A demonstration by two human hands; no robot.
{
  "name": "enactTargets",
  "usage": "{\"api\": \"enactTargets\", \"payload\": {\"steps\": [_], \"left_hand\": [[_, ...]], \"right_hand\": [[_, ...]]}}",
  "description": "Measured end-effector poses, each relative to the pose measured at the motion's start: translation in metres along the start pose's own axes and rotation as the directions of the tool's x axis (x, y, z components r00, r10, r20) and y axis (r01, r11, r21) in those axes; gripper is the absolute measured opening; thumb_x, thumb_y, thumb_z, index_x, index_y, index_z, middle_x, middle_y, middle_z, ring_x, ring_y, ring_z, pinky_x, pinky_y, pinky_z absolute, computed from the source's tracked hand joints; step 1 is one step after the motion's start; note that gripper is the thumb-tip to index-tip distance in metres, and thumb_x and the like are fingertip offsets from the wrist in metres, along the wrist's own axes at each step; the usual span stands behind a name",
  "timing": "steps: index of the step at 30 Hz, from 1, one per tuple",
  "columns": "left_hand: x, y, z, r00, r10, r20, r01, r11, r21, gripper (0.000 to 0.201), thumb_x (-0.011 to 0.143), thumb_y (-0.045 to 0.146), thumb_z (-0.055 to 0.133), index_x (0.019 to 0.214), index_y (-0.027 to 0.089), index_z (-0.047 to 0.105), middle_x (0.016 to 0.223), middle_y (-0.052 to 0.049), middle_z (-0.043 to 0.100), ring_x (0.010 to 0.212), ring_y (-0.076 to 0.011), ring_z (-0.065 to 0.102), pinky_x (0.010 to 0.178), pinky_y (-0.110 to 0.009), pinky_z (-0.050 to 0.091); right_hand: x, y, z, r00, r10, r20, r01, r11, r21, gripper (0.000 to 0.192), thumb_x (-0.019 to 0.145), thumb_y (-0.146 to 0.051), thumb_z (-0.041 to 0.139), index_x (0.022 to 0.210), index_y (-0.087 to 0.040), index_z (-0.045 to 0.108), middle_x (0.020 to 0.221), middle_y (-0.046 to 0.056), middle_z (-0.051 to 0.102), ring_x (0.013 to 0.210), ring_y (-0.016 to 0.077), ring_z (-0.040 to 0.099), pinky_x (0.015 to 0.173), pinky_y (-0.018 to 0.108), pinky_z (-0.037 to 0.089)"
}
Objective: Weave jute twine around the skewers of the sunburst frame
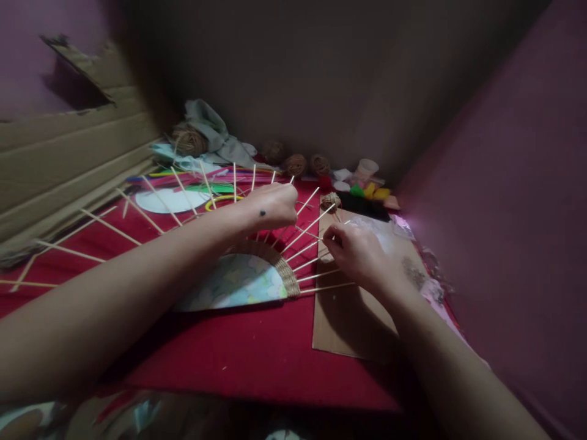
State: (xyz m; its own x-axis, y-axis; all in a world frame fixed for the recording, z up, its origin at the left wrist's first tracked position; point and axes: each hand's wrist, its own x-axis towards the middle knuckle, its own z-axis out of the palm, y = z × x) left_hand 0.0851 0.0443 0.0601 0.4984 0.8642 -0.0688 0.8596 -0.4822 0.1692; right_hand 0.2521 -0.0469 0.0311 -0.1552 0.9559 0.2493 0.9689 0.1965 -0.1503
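On the red cloth (pixel 257 354) lies the half-round card (pixel 233 284) with sticks (pixel 312 221) fanning out and twine woven along its rim. The left hand (pixel 270 206) pinches closed near the upper sticks, while the right hand (pixel 355 252) closes on the twine (pixel 306 231); pulling each pass snug against the woven band would keep it even

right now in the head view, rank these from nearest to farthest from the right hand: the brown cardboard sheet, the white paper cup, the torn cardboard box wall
1. Brown cardboard sheet: directly under the right hand, on the red cloth.
2. White paper cup: beyond the hand, at the back among the small craft bits.
3. Torn cardboard box wall: far left, past the left hand.
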Motion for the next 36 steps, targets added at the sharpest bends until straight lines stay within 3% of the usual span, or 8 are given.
{"api": "enactTargets", "payload": {"steps": [4, 11, 17, 22, 29, 36], "left_hand": [[0.001, -0.001, 0.004, 1.0, -0.001, 0.006, 0.001, 1.0, -0.011, 0.019, 0.065, 0.029, 0.056, 0.064, 0.014, 0.067, 0.05, -0.004, 0.05, 0.048, -0.0148, 0.046, 0.047, -0.03, 0.026], [0.005, 0.002, 0.007, 0.996, -0.031, 0.08, 0.033, 0.999, -0.013, 0.023, 0.067, 0.03, 0.056, 0.07, 0.012, 0.071, 0.053, -0.005, 0.055, 0.053, -0.0164, 0.052, 0.051, -0.029, 0.031], [0.008, 0.004, 0.01, 0.987, -0.069, 0.142, 0.073, 0.997, -0.026, 0.024, 0.067, 0.029, 0.055, 0.075, 0.013, 0.072, 0.059, -0.006, 0.06, 0.057, -0.0159, 0.054, 0.054, -0.027, 0.035], [0.008, 0.003, 0.011, 0.991, -0.036, 0.127, 0.041, 0.998, -0.04, 0.025, 0.066, 0.03, 0.056, 0.074, 0.012, 0.071, 0.061, -0.008, 0.062, 0.056, -0.0171, 0.055, 0.051, -0.028, 0.034], [0.006, 0.006, 0.009, 0.99, -0.037, 0.133, 0.045, 0.998, -0.053, 0.025, 0.067, 0.031, 0.057, 0.074, 0.011, 0.071, 0.059, -0.007, 0.06, 0.055, -0.0146, 0.052, 0.048, -0.026, 0.031], [0.01, 0.004, 0.014, 0.991, -0.03, 0.13, 0.033, 0.999, -0.021, 0.028, 0.067, 0.033, 0.058, 0.077, 0.011, 0.072, 0.061, -0.009, 0.062, 0.057, -0.0173, 0.054, 0.049, -0.027, 0.032]], "right_hand": [[-0.004, -0.008, -0.003, 0.997, 0.071, 0.001, -0.071, 0.996, 0.049, 0.012, 0.081, -0.015, 0.047, 0.077, -0.018, 0.059, 0.072, 0.005, 0.062, 0.064, 0.0153, 0.051, 0.057, 0.027, 0.03], [-0.016, -0.022, -0.013, 0.999, -0.019, 0.032, 0.022, 0.997, -0.072, 0.013, 0.081, -0.016, 0.05, 0.071, -0.019, 0.057, 0.065, 0.005, 0.059, 0.059, 0.0152, 0.049, 0.052, 0.027, 0.026], [-0.019, -0.01, 0.008, 0.999, 0.001, 0.033, -0.008, 0.978, 0.209, 0.012, 0.083, -0.016, 0.05, 0.087, -0.019, 0.06, 0.068, 0.002, 0.062, 0.059, 0.013, 0.052, 0.057, 0.025, 0.032], [-0.02, -0.008, 0.012, 1.0, -0.016, -0.014, 0.018, 0.983, 0.181, 0.011, 0.082, -0.015, 0.052, 0.077, -0.021, 0.059, 0.06, -0.002, 0.057, 0.055, 0.0117, 0.048, 0.054, 0.023, 0.03], [-0.023, -0.013, 0.008, 1.0, -0.006, 0.014, 0.004, 0.991, 0.133, 0.013, 0.084, -0.016, 0.049, 0.076, -0.021, 0.059, 0.061, -0.001, 0.057, 0.053, 0.0115, 0.047, 0.053, 0.024, 0.03], [-0.022, -0.01, 0.015, 1.0, -0.017, 0.027, 0.013, 0.992, 0.123, 0.013, 0.084, -0.016, 0.048, 0.073, -0.021, 0.056, 0.061, -0.001, 0.056, 0.055, 0.0125, 0.047, 0.054, 0.025, 0.03]]}}
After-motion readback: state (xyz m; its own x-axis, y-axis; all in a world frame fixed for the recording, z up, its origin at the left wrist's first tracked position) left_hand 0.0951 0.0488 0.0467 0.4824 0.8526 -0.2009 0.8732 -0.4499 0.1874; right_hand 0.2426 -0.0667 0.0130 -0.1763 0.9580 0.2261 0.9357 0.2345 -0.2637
